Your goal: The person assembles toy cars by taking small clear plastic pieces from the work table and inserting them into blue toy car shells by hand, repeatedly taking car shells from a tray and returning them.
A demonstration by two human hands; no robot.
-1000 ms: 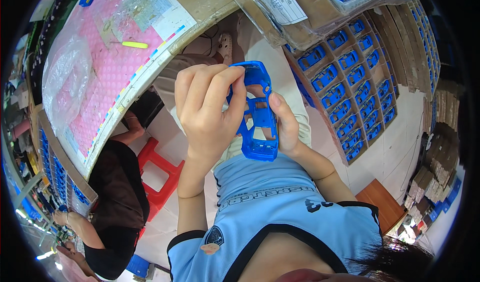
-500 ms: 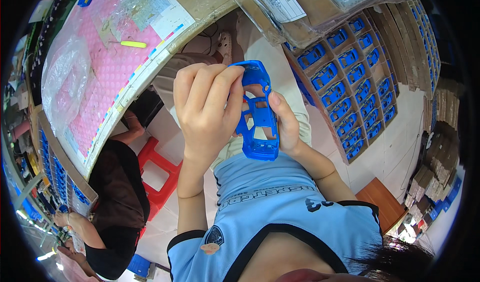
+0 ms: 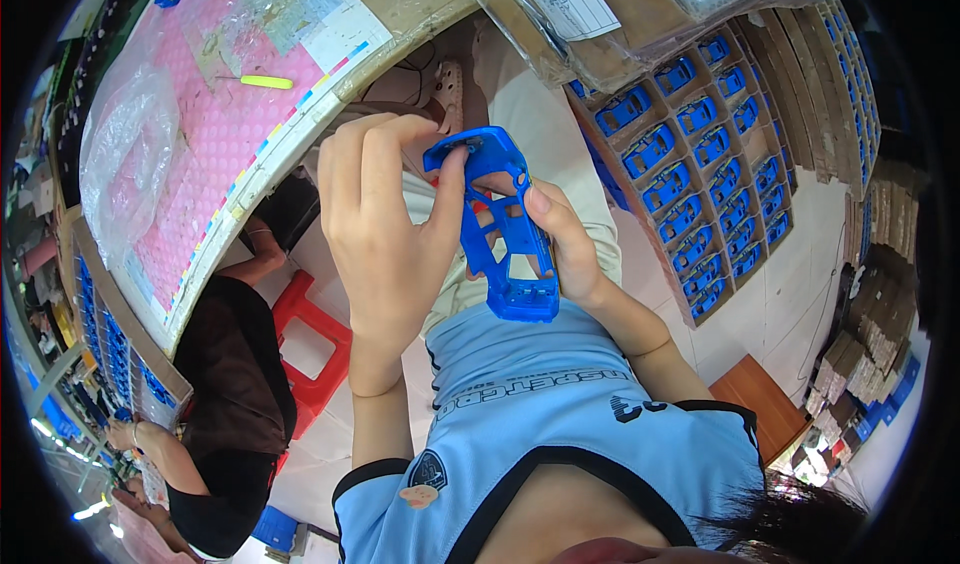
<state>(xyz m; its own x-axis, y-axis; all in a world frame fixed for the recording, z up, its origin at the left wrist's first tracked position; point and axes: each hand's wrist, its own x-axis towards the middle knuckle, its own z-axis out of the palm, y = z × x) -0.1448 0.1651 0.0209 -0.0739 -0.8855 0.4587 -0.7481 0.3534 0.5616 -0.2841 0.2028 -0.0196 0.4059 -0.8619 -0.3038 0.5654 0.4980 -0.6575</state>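
Observation:
A blue plastic toy car body shell (image 3: 535, 294) is held up in front of me, its hollow underside and window openings showing. My right hand (image 3: 572, 249) grips it along the right side, thumb on the edge and the other fingers hidden behind. My left hand (image 3: 385, 219) is at the shell's far left end. Its thumb tip rests against the inside of that end, while the fingers stand apart from the thumb, off the shell.
On the left bench, a pink bubble-patterned mat (image 3: 225, 129) carries a yellow-handled thin tool (image 3: 266, 82) and a clear plastic bag (image 3: 130, 164). A divided cardboard tray (image 3: 665, 229) of blue shells stands at right. A co-worker (image 3: 235, 384) sits left by a red stool (image 3: 318, 359).
My left hand has shifted left and its fingers have opened away from the shell. The shell's far end has tilted to the left, still in my right hand.

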